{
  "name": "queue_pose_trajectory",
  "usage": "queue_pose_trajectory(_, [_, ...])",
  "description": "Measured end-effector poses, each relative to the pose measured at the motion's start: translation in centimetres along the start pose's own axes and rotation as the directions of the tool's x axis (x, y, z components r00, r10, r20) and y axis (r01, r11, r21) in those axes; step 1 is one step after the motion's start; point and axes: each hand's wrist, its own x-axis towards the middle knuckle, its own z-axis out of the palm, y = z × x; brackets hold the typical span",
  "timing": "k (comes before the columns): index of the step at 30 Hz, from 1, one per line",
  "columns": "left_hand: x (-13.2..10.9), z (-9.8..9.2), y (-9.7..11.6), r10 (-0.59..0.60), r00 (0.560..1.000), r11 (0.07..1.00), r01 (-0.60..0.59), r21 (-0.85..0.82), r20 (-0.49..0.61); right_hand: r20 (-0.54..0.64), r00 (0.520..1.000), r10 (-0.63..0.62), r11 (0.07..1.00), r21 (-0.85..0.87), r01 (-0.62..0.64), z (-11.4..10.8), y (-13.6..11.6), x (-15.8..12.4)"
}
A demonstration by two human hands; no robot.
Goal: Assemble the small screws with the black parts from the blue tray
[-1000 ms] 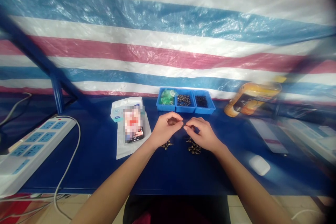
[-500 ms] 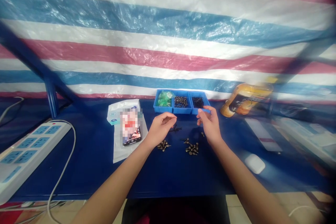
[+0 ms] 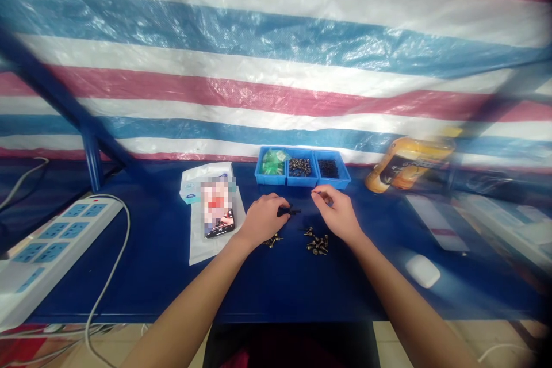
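Observation:
My left hand [image 3: 266, 218] is low over the blue table, with thumb and fingers closing on a black screw at the edge of a small group of black screws [image 3: 295, 211]. Under its wrist lies a small pile of brass-coloured screws [image 3: 273, 240], partly covered. My right hand [image 3: 338, 211] is in a pinch just in front of the right blue bin [image 3: 338, 183]; whatever lies between its fingertips is too small to make out. Between my forearms sits another pile of brass-coloured screws with round heads [image 3: 318, 244].
Left and middle blue bins [image 3: 271, 180] hold a green bag and metal screws; the right one holds black screws. A phone [image 3: 219, 224] rests on a white packet [image 3: 202, 248]. Around them are a power strip [image 3: 56, 259], an orange bottle [image 3: 405, 167] and a white case [image 3: 422, 271].
My left hand has lowered onto the black screws. My right hand has come down and left from the right bin's edge, its fingers drawing into a pinch. The view shifted slightly.

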Motion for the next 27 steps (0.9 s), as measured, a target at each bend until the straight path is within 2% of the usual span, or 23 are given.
queue_pose_trajectory(12, [-0.07, 0.30, 0.43, 0.042, 0.999, 0.983, -0.046, 0.179, 0.030, 0.043, 0.999, -0.033, 0.998, -0.061, 0.035, -0.08, -0.10, -0.06])
queue_pose_trajectory(20, [-0.18, -0.16, 0.50, 0.107, 0.994, 0.972, -0.107, 0.210, 0.010, 0.076, 0.995, -0.058, 0.996, -0.060, 0.062, 0.05, -0.23, -0.11])
queue_pose_trajectory(24, [0.07, -0.26, 0.39, 0.074, 0.996, 0.993, -0.068, 0.098, -0.059, 0.076, 0.994, -0.077, 0.995, -0.058, 0.082, 0.06, -0.19, -0.10])
queue_pose_trajectory(27, [0.25, -0.60, 0.81, 0.047, 0.987, 0.983, -0.073, -0.171, -0.151, 0.104, 0.990, -0.095, 0.995, -0.029, 0.099, 0.00, -0.38, -0.23])
